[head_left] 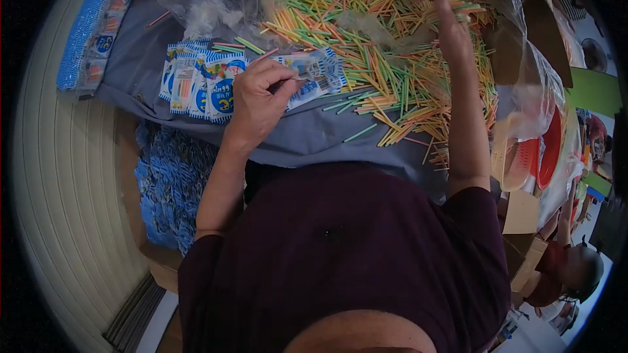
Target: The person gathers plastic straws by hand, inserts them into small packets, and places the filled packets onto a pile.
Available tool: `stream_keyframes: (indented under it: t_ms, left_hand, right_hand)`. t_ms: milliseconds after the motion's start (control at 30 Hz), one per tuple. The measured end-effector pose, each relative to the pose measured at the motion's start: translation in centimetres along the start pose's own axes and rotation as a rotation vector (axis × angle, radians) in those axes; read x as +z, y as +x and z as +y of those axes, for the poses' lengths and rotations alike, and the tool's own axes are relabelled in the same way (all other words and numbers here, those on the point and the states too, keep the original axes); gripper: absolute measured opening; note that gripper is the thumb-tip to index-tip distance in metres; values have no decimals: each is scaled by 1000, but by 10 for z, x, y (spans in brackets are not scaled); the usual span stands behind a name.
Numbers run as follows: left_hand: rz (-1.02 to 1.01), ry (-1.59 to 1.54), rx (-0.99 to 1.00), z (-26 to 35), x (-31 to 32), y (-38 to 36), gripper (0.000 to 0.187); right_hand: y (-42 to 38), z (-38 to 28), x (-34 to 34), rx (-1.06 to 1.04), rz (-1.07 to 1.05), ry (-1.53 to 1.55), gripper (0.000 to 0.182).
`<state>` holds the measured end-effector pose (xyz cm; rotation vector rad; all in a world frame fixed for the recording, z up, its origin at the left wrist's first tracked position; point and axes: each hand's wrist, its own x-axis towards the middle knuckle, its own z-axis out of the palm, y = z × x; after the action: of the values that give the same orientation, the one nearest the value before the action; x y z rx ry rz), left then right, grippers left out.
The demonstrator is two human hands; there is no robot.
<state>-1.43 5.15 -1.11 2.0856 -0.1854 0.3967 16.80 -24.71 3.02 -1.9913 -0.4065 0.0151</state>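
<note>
My left hand (261,98) is closed in a pinch on the edge of a clear packet (320,68) with blue-and-white printing, which lies on the grey cloth. Beside that hand, to the left, several printed packets (212,88) overlap in a row. A wide heap of thin sticks (392,91) in green, yellow, orange and pink spreads across the cloth. Over the far right part of this heap is my right hand (451,26), fingers stretched and apart, a ring on one finger. Sticks lie close beside its fingers; I see none clearly gripped.
Clear plastic sheeting (219,0) lies behind the packets. Bundled packets (91,33) sit at the far left. Below them stands a box of blue packets (173,186). At right are a red basin (549,150), a pale basket (517,157) and another person (556,271).
</note>
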Motion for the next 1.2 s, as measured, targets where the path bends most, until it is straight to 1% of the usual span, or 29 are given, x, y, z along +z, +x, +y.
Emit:
stream_keyframes:
  t_ms: [33,67,100,133,200,233,300,333,400,500,533,600,633,700,733,767,800,833,867,900,933,1000,1033,1100,1133,1200]
  left_hand:
    - [-1,1,-1,4,1,3,11]
    - [25,-76,-36,10,2,7,11]
    - [55,-152,-70,19,3,13,12]
    - [60,-148,-73,29,5,21,12]
    - [7,-273,-25,43,11,37,12]
    - [10,-268,-29,45,18,42,12]
    - [-9,-481,-38,45,31,53,13]
    - [-13,-479,-35,44,35,55,13]
    - [-34,-454,34,43,43,58,12]
    - [-49,-533,-12,44,50,55,13]
    - [-43,-528,-15,43,52,54,13]
    - [-66,-534,-84,41,56,53,13]
    - [-66,-534,-86,40,56,53,13]
    - [-58,-450,-26,41,57,54,13]
    - [-64,-454,-26,42,58,54,13]
    - [-42,-481,-32,42,59,55,13]
    - [-17,-508,-38,43,60,56,13]
    - [-16,-509,-36,43,59,57,13]
    - [-12,-492,-38,44,58,57,13]
    - [-6,-476,-41,44,57,57,13]
    - [-1,-476,-44,43,58,58,13]
    - [63,-501,61,41,62,60,15]
    - [66,-501,60,41,63,60,15]
    - [47,-546,-15,41,65,61,14]
    - [47,-549,-10,40,66,63,14]
    - [8,-730,-190,36,67,68,15]
  right_hand:
    - [2,-6,-2,-140,5,94,52]
    - [3,-10,-3,-280,9,190,62]
    - [3,-14,-1,-281,6,194,62]
    - [3,-18,2,-299,-27,202,62]
    - [3,-29,13,-334,-95,219,62]
    - [1,-34,19,-350,-126,227,62]
    - [-5,-45,30,-383,-181,242,62]
    - [-8,-50,33,-399,-202,246,62]
    - [-16,-58,38,-428,-242,252,63]
    - [-22,-65,43,-478,-325,264,63]
    - [-24,-64,44,-481,-330,269,63]
    - [-26,-60,44,-370,-291,355,62]
    - [-24,-61,42,-369,-292,356,62]
    - [-19,-66,33,-510,-191,184,60]
    - [-11,-44,27,-506,-186,181,60]
    - [4,-7,19,-494,-190,20,59]
    - [12,13,15,-482,-195,-141,58]
    - [2,-9,22,-484,-194,-143,58]
    - [-19,-50,34,-411,-188,-33,57]
    - [-30,-72,41,-336,-183,76,57]
    - [-29,-69,43,-337,-189,76,57]
    - [-26,-61,48,-339,-215,223,47]
    - [-24,-62,50,-339,-218,223,47]
    - [-21,-66,51,-399,-257,210,48]
    - [-20,-69,50,-402,-256,206,48]
    - [-16,-77,46,-344,-251,232,60]
